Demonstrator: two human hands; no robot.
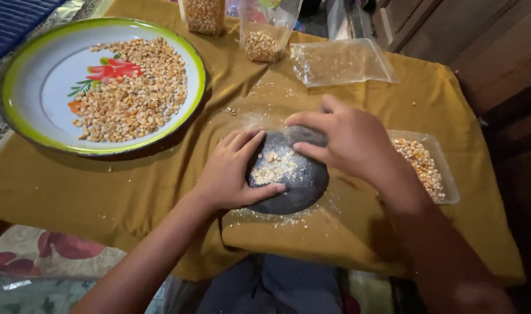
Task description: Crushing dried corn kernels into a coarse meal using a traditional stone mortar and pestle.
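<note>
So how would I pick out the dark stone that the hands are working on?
Start at the mustard-yellow cloth over the table. Near its front middle, between the big enamel plate of kernels and the clear tray, lies a round grey stone under both hands. It alone is dark, with pale crushed grain on top.

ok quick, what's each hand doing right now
left hand: open, fingers spread flat on the edge of the dark grinding stone
right hand: closed around a smaller dark stone, over the crushed corn
</note>
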